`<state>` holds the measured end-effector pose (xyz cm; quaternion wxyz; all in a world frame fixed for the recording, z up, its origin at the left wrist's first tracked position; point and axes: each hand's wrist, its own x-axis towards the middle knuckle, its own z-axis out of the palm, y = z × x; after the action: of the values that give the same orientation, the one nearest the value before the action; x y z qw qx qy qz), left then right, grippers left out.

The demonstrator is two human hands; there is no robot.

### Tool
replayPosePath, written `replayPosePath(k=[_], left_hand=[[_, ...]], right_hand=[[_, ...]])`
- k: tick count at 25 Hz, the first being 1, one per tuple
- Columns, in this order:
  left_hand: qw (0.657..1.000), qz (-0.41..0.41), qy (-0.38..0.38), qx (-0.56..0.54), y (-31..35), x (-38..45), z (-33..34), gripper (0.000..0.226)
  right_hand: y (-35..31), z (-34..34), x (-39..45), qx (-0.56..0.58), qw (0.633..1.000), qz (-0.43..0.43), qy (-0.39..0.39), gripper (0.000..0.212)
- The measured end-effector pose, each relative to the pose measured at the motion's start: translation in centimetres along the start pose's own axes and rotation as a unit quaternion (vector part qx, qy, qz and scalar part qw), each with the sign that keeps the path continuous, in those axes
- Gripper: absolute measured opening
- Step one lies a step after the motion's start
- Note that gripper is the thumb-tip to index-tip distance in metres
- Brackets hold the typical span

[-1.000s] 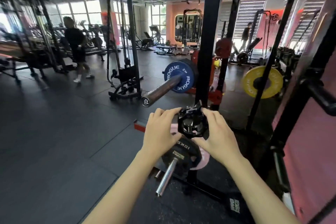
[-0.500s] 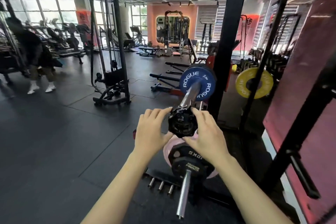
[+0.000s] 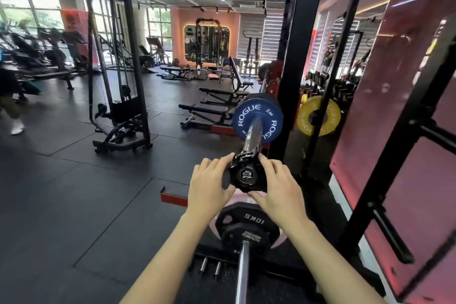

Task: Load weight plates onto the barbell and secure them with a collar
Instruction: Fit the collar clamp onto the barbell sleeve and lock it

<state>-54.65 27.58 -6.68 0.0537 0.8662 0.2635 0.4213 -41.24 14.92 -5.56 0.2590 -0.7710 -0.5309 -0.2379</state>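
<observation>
The black clamp-style barbell collar (image 3: 247, 175) sat at the near end of the chrome barbell sleeve (image 3: 253, 134), held between both hands. The left hand (image 3: 209, 186) gripped its left side, fingers curled over the top edge and thumb under the lower rim. The right hand (image 3: 280, 190) gripped its right side the same way, fingertips on the top and thumb below. The collar's metal latch (image 3: 246, 154) lay at its far upper edge, just beyond the fingertips.

Beyond the hands along the sleeve, a blue round weight plate lettered ROGUE (image 3: 257, 118) was seated on the bar, apart from the collar with bare chrome between them. A black steel rack upright (image 3: 293, 69) rose just right of that plate. Farther right, behind a second upright, hung a yellow round weight plate (image 3: 318, 116).

Below the hands, nearer the person, a black plate marked 10KG (image 3: 249, 219) rested on a chrome storage peg (image 3: 243, 274), with a pale pink plate (image 3: 277, 242) behind it. Left of the hands stretched the dark rubber floor (image 3: 74, 192), with a black cable machine (image 3: 123, 106) and black adjustable benches (image 3: 217, 99) farther off.
</observation>
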Motion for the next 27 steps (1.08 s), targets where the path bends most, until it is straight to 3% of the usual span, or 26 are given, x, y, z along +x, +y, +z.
replayPosePath(k=[11, 27], left_hand=[[1.000, -0.001, -0.024, -0.017, -2.9, 4.6, 5.0, 0.078], [0.995, 0.033, -0.091, 0.026, -7.6, 18.7, 16.4, 0.086]], right_hand=[[2.6, 3.3, 4.7, -0.005, 0.999, 0.022, -0.024, 0.088], [11.4, 12.3, 17.7, -0.035, 0.996, 0.076, -0.022, 0.074]])
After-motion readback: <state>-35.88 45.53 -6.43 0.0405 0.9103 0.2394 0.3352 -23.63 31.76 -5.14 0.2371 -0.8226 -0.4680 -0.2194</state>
